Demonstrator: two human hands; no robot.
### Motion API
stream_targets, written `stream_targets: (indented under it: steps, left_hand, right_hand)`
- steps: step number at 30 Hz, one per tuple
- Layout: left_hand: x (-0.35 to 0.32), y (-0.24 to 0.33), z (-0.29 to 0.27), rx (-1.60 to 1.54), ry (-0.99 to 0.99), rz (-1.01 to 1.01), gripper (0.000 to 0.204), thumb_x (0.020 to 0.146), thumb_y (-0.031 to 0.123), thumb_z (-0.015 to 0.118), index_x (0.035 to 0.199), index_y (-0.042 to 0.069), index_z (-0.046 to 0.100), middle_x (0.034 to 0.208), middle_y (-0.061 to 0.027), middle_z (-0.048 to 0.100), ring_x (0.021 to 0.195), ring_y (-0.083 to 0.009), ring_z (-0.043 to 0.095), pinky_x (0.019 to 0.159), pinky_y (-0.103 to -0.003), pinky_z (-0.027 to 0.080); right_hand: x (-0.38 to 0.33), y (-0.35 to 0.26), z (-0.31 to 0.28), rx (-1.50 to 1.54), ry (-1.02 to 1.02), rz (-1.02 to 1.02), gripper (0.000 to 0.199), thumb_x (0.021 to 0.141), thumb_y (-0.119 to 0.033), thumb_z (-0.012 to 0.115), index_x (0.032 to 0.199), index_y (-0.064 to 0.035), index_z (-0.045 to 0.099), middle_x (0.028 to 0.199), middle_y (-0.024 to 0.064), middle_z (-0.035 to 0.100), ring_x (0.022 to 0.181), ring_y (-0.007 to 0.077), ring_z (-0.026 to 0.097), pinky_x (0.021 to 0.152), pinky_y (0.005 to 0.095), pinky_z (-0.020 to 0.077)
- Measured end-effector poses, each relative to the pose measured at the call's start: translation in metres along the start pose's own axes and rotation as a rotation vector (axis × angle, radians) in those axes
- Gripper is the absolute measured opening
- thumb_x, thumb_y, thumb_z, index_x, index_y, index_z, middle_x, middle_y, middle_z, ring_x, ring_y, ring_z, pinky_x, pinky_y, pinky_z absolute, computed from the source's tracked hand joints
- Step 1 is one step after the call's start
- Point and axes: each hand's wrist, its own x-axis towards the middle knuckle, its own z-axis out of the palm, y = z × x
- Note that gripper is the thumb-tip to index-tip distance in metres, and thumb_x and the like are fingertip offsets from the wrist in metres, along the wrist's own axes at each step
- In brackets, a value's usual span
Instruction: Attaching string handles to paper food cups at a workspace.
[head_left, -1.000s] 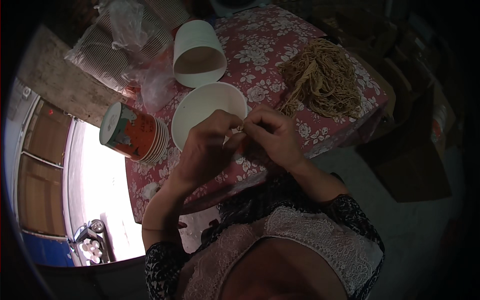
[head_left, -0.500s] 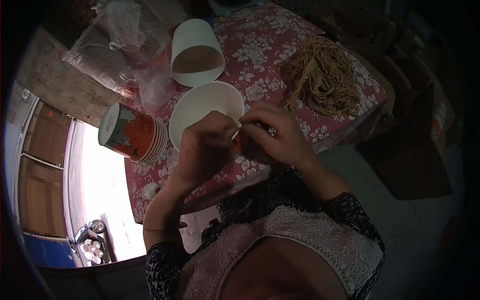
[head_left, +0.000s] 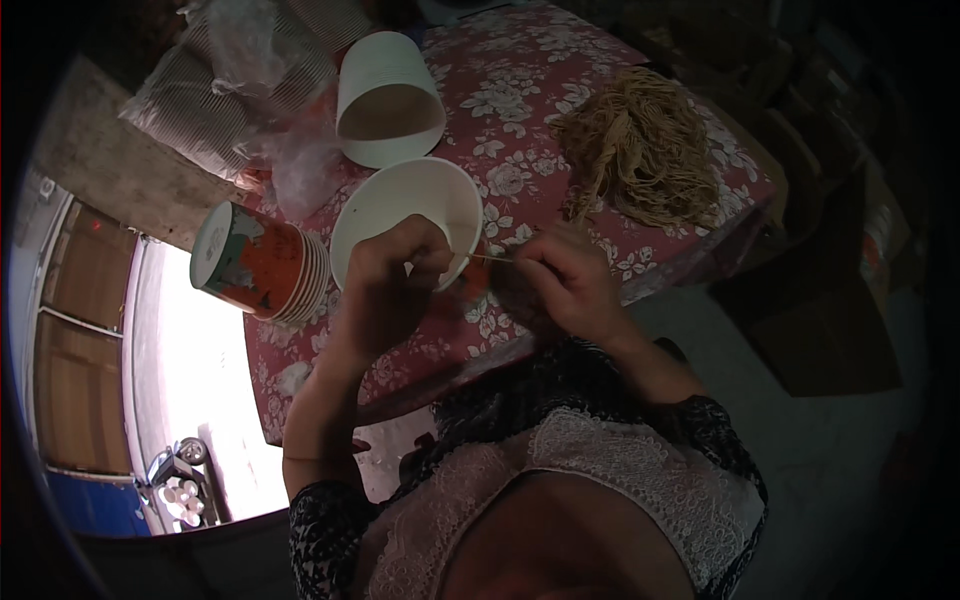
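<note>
My left hand (head_left: 392, 280) grips the near rim of a white paper cup (head_left: 400, 215) whose open mouth faces me. My right hand (head_left: 560, 285) pinches a thin tan string (head_left: 492, 258) stretched between both hands, just right of the cup. A second white paper cup (head_left: 385, 100) lies on its side behind the first. A stack of printed orange paper cups (head_left: 262, 262) lies on its side at the left. A bundle of tan strings (head_left: 640, 150) lies on the floral tablecloth (head_left: 520, 80) at the right.
Clear plastic bags (head_left: 290, 150) and corrugated sheets (head_left: 200, 95) sit at the table's far left. A brown cardboard box (head_left: 820, 330) stands on the floor to the right. Bright floor shows at the left, past the table edge.
Both hands have shifted slightly toward me and the right hand has drawn the string out to the right, away from the cup.
</note>
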Motion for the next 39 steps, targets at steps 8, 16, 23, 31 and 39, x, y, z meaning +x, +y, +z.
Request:
stream_targets:
  steps: [8,16,23,31,39]
  left_hand:
    - [-0.028,-0.014,-0.092,0.25,-0.408,0.1,0.048,0.08,-0.006,0.049,0.123,0.01,0.06,0.136,-0.0112,0.056,0.139,-0.0357,0.037,0.114,-0.05,0.026]
    - [-0.056,-0.017,-0.07,0.616,-0.134,-0.005,0.018,0.078,0.003,0.068,0.096,0.006,0.069,0.106,-0.0136,0.069,0.12,-0.0348,0.057,0.117,-0.06,0.016]
    - [-0.043,-0.003,-0.022,0.601,0.106,-0.083,0.022,0.081,0.011,0.068,0.101,0.002,0.066,0.073,-0.0202,0.063,0.078,-0.0377,0.065,0.067,-0.047,0.05]
    - [0.0,0.0,0.014,0.207,0.503,0.266,0.027,0.091,0.004,0.058,0.117,-0.004,0.055,0.112,-0.0215,0.064,0.1,-0.0344,0.067,0.085,-0.039,0.053]
    - [-0.059,0.022,0.05,-0.119,0.317,-0.028,0.009,0.094,0.0,0.058,0.102,-0.003,0.062,0.081,-0.0089,0.063,0.063,-0.0108,0.059,0.058,-0.027,0.048]
  right_hand:
    - [-0.022,0.012,-0.003,-0.159,0.092,-0.123,0.007,0.082,-0.001,0.067,0.089,-0.003,0.065,0.078,0.0105,0.058,0.073,0.0291,0.056,0.064,0.0386,0.0405]
    - [-0.054,0.004,0.05,0.197,-0.139,-0.072,0.01,0.085,0.0,0.064,0.095,0.0,0.063,0.082,0.0129,0.057,0.075,0.0302,0.056,0.067,0.0398,0.0438]
    - [-0.062,-0.015,0.067,0.461,-0.374,-0.063,0.009,0.086,0.002,0.063,0.094,0.0022,0.063,0.086,0.0147,0.063,0.081,0.0304,0.064,0.069,0.0378,0.0514]
    - [-0.052,-0.026,0.035,0.607,-0.332,0.26,0.012,0.097,-0.003,0.056,0.099,0.0041,0.065,0.078,0.0057,0.062,0.072,0.0111,0.06,0.063,0.0273,0.0472]
    - [-0.005,0.002,0.02,1.679,0.197,0.609,0.023,0.103,-0.02,0.046,0.095,-0.0018,0.056,0.069,-0.0004,0.04,0.065,0.0132,0.038,0.063,0.0285,0.0337]
